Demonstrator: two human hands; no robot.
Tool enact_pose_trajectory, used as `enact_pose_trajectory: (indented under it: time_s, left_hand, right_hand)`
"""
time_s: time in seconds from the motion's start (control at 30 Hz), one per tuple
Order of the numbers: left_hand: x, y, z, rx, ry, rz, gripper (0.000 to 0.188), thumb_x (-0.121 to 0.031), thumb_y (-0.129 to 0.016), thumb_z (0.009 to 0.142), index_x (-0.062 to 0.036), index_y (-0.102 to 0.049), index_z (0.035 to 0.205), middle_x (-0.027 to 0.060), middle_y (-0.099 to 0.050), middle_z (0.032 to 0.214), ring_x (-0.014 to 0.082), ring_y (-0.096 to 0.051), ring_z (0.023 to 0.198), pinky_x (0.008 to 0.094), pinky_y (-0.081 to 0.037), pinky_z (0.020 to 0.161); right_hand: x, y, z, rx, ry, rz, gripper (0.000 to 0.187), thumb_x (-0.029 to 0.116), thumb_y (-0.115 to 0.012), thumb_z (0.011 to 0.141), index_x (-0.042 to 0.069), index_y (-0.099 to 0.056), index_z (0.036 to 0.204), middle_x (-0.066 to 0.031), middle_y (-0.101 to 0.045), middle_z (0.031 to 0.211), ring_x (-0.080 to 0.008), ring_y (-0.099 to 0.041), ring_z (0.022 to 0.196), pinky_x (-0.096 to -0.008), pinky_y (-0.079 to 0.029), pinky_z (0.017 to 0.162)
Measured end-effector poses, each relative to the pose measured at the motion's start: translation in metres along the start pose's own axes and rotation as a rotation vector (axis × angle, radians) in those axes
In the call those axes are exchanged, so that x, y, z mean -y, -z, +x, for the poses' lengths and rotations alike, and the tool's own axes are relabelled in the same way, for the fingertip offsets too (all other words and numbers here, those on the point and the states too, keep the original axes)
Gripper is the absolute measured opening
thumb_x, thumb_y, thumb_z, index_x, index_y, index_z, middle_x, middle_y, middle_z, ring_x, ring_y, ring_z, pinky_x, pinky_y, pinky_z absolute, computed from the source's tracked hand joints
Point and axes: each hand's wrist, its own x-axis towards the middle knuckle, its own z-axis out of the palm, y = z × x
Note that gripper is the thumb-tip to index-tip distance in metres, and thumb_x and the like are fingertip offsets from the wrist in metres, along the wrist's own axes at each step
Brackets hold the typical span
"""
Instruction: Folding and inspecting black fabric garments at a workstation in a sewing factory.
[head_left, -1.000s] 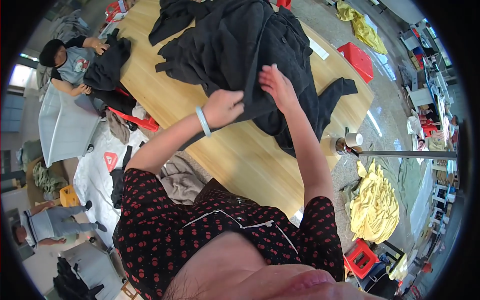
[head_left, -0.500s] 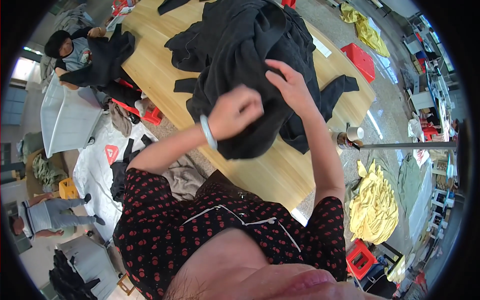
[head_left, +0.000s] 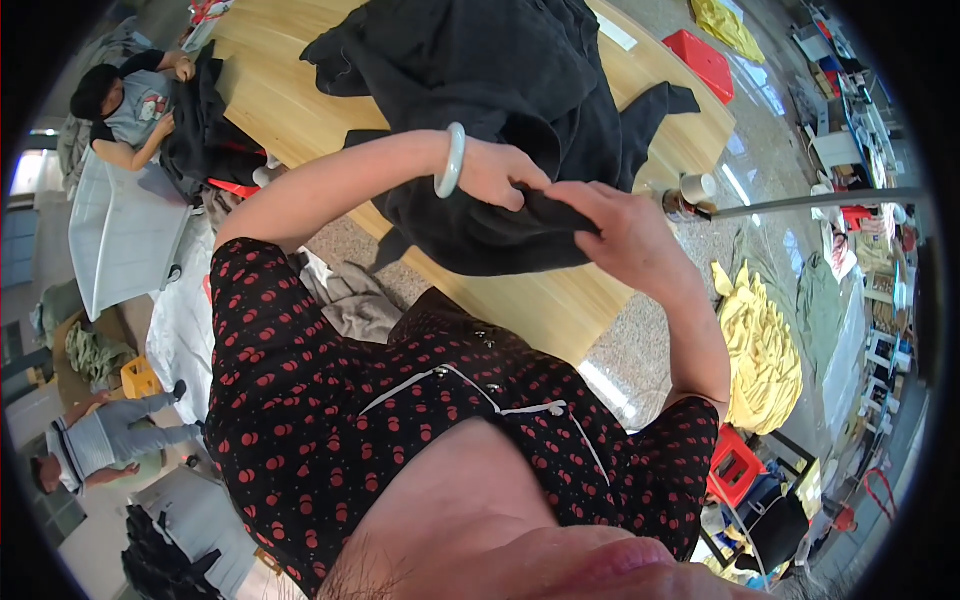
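Note:
A heap of black garments (head_left: pixel 460 75) covers the far middle of the wooden table. One black garment (head_left: pixel 490 240) from it lies at the near side, its lower part hanging over the table's front edge. My left hand (head_left: pixel 497 176), with a pale bangle at the wrist, pinches a fold of this garment. Close beside it on the right, my right hand (head_left: pixel 635 238) has its thumb and fingers closed on the same cloth. The two hands' fingertips nearly meet. What part of the garment they hold cannot be made out.
The wooden table (head_left: pixel 560 325) stands before me. Right of it are a cup (head_left: pixel 698 187), a metal pole (head_left: pixel 820 203), a yellow cloth pile (head_left: pixel 755 345) and a red stool (head_left: pixel 700 65). At far left, a person (head_left: pixel 130 110) handles dark cloth by a white bin (head_left: pixel 130 235); another person (head_left: pixel 115 440) stands lower left.
Both hands have come together and closed on the black garment; before, the right was spread above it. The seated person has drawn the dark cloth in closer.

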Motion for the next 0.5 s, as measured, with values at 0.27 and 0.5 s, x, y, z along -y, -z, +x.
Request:
enact_pose_trajectory:
  time_s: [0.27,0.5]
  left_hand:
    - [-0.03,0.007,0.008,-0.302,0.103,0.478,0.035,-0.037,-0.058,0.072,-0.0019,-0.056,0.075,0.0126,-0.056,0.065,0.0308,-0.052,0.07,0.0336,-0.042,0.065]
    - [-0.059,-0.002,0.037,-0.656,-0.177,0.514,0.019,-0.022,-0.054,0.071,-0.0035,-0.057,0.069,0.0157,-0.055,0.065,0.0303,-0.055,0.063,0.0349,-0.044,0.061]
  right_hand:
    - [0.006,0.035,-0.031,-0.453,-0.071,-0.102,0.046,-0.01,-0.059,0.059,0.008,-0.055,0.101,-0.0083,-0.057,0.089,-0.0183,-0.057,0.078,-0.026,-0.045,0.068]
    - [0.01,0.04,-0.051,-0.579,-0.095,-0.117,0.042,-0.007,-0.062,0.061,0.008,-0.057,0.1,-0.0078,-0.058,0.089,-0.0171,-0.057,0.079,-0.0258,-0.045,0.069]
